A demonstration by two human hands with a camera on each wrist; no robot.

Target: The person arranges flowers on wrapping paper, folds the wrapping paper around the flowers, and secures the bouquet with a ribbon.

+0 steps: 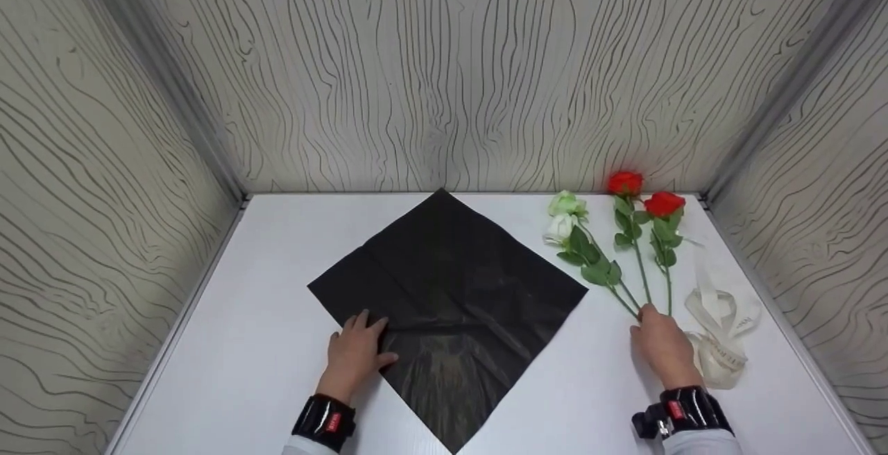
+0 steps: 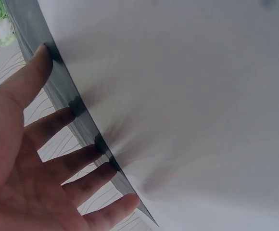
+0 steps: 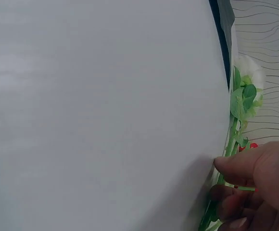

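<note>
A black square sheet of wrapping paper (image 1: 458, 268) lies with one corner pointing toward me. My left hand (image 1: 354, 358) has its fingers spread, and the fingertips (image 2: 127, 204) rest along the sheet's lower left edge. On the right, my right hand (image 1: 664, 344) pinches the lower ends of rose stems (image 3: 228, 139) between thumb and curled fingers. Two pale roses (image 1: 560, 228) lean left from there; two red roses (image 1: 664, 204) lie beyond, their stems running down toward the same hand. Its fingers partly hide which stems are held.
A loose bundle of cream printed ribbon (image 1: 721, 361) lies just right of my right hand. The white table (image 1: 229, 316) is enclosed by a wood-grain back wall (image 1: 430, 80) and side walls.
</note>
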